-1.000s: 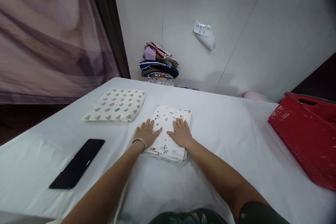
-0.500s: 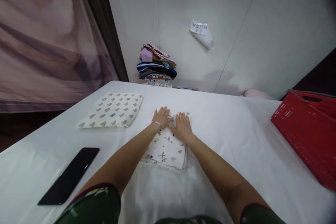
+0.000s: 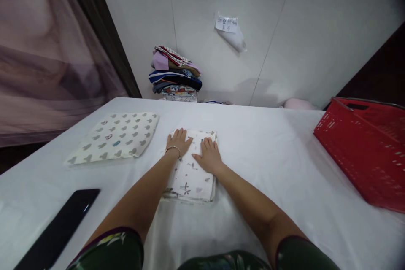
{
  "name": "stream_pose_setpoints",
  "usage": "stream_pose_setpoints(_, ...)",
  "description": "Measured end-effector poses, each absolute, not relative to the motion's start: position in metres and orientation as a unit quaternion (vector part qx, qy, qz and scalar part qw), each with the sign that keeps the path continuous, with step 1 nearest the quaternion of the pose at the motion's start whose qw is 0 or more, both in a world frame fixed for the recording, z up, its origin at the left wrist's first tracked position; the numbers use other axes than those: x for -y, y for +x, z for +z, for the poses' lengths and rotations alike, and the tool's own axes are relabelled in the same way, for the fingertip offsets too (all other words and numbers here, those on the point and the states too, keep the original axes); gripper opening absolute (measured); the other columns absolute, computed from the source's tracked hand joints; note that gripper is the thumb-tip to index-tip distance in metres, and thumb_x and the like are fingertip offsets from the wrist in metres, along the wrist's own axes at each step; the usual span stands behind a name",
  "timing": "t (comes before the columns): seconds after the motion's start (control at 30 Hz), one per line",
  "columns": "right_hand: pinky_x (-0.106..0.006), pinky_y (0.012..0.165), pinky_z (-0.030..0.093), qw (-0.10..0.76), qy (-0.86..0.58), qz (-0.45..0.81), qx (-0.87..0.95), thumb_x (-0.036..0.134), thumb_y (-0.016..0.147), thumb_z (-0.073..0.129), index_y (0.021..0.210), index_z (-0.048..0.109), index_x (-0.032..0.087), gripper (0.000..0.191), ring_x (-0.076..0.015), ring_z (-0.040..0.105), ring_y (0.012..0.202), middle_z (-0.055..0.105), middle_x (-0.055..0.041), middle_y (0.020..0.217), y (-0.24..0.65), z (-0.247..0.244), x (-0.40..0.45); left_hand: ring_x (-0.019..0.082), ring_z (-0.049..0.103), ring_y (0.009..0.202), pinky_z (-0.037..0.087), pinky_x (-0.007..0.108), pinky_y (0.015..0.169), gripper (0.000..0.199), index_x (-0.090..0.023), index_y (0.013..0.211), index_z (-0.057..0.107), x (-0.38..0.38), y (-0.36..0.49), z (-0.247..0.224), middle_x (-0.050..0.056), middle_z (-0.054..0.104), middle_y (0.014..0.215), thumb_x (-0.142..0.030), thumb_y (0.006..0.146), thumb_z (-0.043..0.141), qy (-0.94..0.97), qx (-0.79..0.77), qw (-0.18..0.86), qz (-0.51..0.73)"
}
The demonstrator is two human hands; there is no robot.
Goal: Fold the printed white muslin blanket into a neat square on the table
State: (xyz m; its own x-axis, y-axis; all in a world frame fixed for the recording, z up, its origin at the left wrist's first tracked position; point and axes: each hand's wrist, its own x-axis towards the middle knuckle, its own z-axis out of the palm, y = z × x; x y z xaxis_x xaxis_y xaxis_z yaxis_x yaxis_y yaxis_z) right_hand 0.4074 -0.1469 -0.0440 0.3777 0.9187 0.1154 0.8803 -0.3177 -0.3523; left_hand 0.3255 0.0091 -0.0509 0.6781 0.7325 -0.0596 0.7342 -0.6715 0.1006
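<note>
A folded white cloth with a small plant print [image 3: 190,175] lies in front of me on the white-covered table [image 3: 253,152]. My left hand [image 3: 179,141], with a bracelet at its wrist, rests flat on the cloth's upper left part, fingers spread. On the right side of the same cloth lies my right hand [image 3: 209,156], palm down and fingers stretched out. A strip of the print shows between the two hands. Left of the cloth is another folded cream cloth with grey mouse-head shapes [image 3: 122,137]; neither hand touches it.
A black phone [image 3: 60,228] lies at the near left. On the right stands a red plastic basket [image 3: 360,152]. Behind the table's far edge rises a stack of folded fabrics [image 3: 175,76] against the wall, under a paper note [image 3: 227,24]. A curtain [image 3: 47,59] hangs at left.
My hands have moved apart on the cloth, the left toward its left side, the right staying on its right side. The whole view has shifted slightly.
</note>
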Motion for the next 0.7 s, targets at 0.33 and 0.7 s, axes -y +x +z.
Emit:
stream_pose_setpoints(0.33, -0.03, 0.101, 0.031, 0.435, -0.795, 0.137, 0.4, 0.034, 0.087, 0.035, 0.127, 0.047, 0.015, 0.046, -0.0161, 0.04, 0.124, 0.046, -0.0083, 0.134, 0.456, -0.044, 0.164, 0.022, 0.017, 0.136, 0.015, 0.045, 0.109, 0.061, -0.02, 0.136, 0.034, 0.019, 0.313, -0.025, 0.006, 0.022, 0.148, -0.053, 0.086, 0.023, 0.921, -0.372, 0.112, 0.016)
stream_pose_setpoints(0.7, -0.023, 0.056, 0.043, 0.425, -0.827, 0.228, 0.29, 0.041, 0.073, 0.056, 0.08, 0.066, 0.013, 0.031, -0.0158, 0.06, 0.066, 0.067, -0.0081, 0.078, 0.512, -0.041, 0.132, 0.029, 0.033, 0.128, 0.027, 0.047, 0.103, 0.06, -0.019, 0.127, 0.046, 0.166, 0.253, -0.024, 0.013, 0.04, 0.138, -0.055, 0.079, 0.044, 0.97, -0.212, 0.086, 0.089)
